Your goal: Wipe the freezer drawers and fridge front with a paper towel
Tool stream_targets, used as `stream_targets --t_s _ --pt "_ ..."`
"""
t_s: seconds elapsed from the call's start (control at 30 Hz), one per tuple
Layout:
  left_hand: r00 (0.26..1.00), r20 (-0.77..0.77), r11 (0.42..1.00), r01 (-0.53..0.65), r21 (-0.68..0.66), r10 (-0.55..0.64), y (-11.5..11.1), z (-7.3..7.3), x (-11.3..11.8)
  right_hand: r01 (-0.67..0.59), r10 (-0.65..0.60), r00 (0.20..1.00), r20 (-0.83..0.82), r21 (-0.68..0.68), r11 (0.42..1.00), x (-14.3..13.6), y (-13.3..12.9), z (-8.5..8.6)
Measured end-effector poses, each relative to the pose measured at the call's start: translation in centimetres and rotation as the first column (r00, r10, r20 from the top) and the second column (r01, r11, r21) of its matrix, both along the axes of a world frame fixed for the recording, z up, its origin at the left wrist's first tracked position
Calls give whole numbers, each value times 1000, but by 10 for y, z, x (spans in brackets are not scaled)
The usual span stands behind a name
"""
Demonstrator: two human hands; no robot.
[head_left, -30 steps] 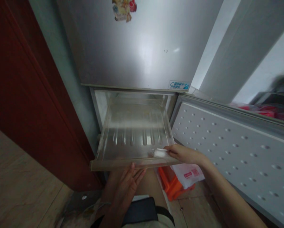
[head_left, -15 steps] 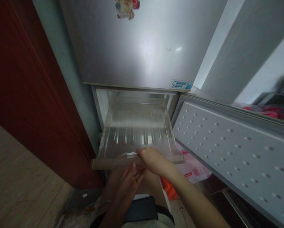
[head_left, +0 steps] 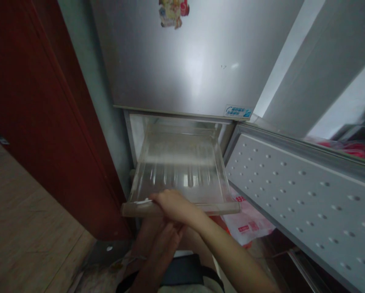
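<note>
A clear plastic fridge drawer (head_left: 176, 156) is pulled out from the lower compartment, with nothing lying in it. My right hand (head_left: 173, 205) bends over the drawer's front rim (head_left: 222, 208), left of its middle. Its fingers are closed on a thin white tissue (head_left: 142, 201), whose end sticks out leftward along the rim. Just below the front panel is my left hand (head_left: 168, 238), its fingers stretched up toward the right wrist. Those fingertips are partly hidden behind the right hand, and I cannot tell whether they touch the drawer.
The lower fridge door (head_left: 292, 191) stands swung out to the right. Above is the closed silver upper door (head_left: 182, 61). A red-brown wooden door (head_left: 63, 134) flanks the left side. A pink and white plastic bag (head_left: 246, 219) lies under the open door. A dark flat object (head_left: 182, 268) rests on my lap.
My right hand has slid left along the drawer's front rim with the white tissue. My left hand stays below, its fingers closer under the right wrist. The view has shifted slightly.
</note>
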State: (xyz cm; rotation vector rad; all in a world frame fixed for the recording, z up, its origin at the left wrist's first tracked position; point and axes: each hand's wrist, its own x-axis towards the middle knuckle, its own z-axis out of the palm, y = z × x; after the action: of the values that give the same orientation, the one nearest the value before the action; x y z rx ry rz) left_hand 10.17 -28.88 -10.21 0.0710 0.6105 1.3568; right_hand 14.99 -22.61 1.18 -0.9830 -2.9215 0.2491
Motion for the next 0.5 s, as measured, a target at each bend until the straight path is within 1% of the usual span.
stream_targets --t_s 0.1,0.17,0.27,0.37,0.43,0.5 --pt "1000 -7 999 -3 -51 3 -2 8 1 39 -39 999 18 -31 999 39 1 3" --pt "1000 -15 997 -12 -73 11 -2 14 1 94 -93 995 21 -64 993 68 0 6" --pt "999 -40 996 -25 -81 21 -2 22 0 234 -230 972 56 -97 967 115 -2 9" --pt "998 -63 996 -21 -85 15 -3 24 0 363 -354 930 97 -104 926 155 -3 11" --pt "998 -65 996 -20 -82 15 -3 24 0 396 -387 917 90 -113 911 172 -5 9" --pt "998 -60 996 -21 -87 15 -4 25 0 406 -399 914 78 -118 906 177 -6 6"
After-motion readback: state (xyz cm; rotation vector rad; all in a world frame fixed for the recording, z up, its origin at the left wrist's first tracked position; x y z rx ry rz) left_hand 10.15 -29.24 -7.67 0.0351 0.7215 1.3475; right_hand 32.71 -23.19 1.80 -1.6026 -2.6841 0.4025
